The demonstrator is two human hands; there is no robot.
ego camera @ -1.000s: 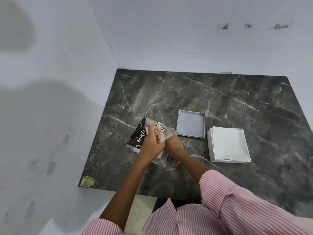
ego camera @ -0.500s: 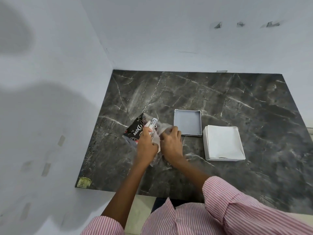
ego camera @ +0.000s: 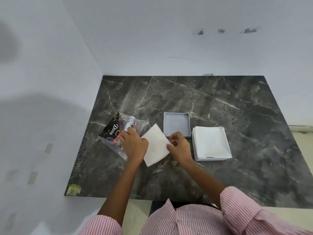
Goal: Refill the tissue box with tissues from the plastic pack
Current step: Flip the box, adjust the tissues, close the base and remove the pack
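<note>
A clear plastic pack (ego camera: pixel 116 133) with a black "Dove" label lies crumpled on the dark marble table (ego camera: pixel 220 107). My left hand (ego camera: pixel 134 145) presses down on the pack's near end. A white folded tissue (ego camera: pixel 156 145) sits out of the pack between my hands, its right edge pinched by my right hand (ego camera: pixel 179 146). To the right stands the white tissue box (ego camera: pixel 211 144), filled with white tissues. Its grey lid (ego camera: pixel 176 123) lies upturned and empty just behind my right hand.
White walls close in the table on the left and at the back. A yellowish sticker (ego camera: pixel 73 189) marks the table's near left corner. My striped sleeves are at the bottom of the view.
The tissue has come out of the pack toward the right with my right hand. My left hand has stayed on the pack. My hands were close together before and are now apart.
</note>
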